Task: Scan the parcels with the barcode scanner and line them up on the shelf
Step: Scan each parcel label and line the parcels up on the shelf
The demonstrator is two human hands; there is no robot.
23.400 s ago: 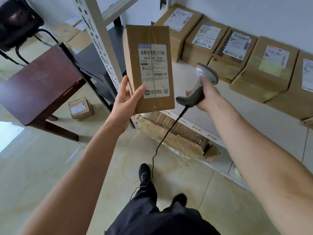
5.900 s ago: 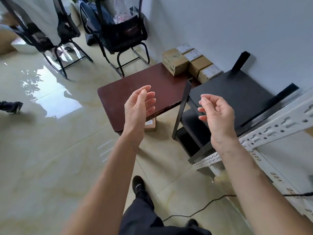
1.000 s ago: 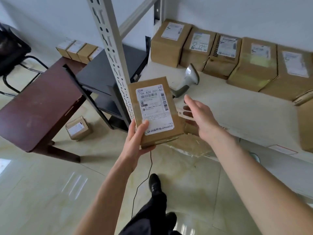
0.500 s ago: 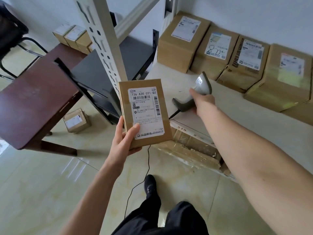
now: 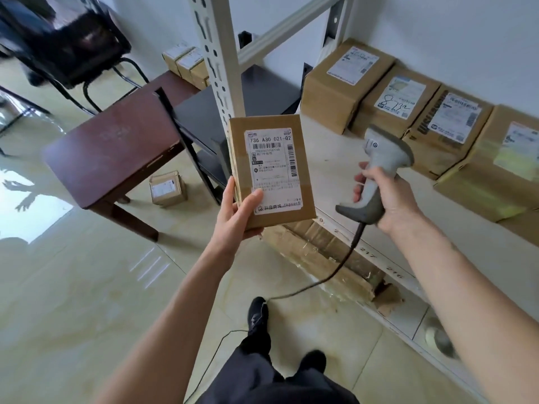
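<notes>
Standing upright, label-forward: parcel (image 5: 271, 170)

dark wooden table (image 5: 116, 153), black chair (image 5: 67, 39), glossy tiled floor (image 5: 73, 301)

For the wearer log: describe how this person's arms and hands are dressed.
Both forearms are bare as far as the frame shows: no sleeves, cuffs or gloves. The left hand and right hand show no rings, and neither wrist carries a watch or band. Fingernails look short and unpainted where visible. Further down, dark trousers and black shoes are worn.
</notes>
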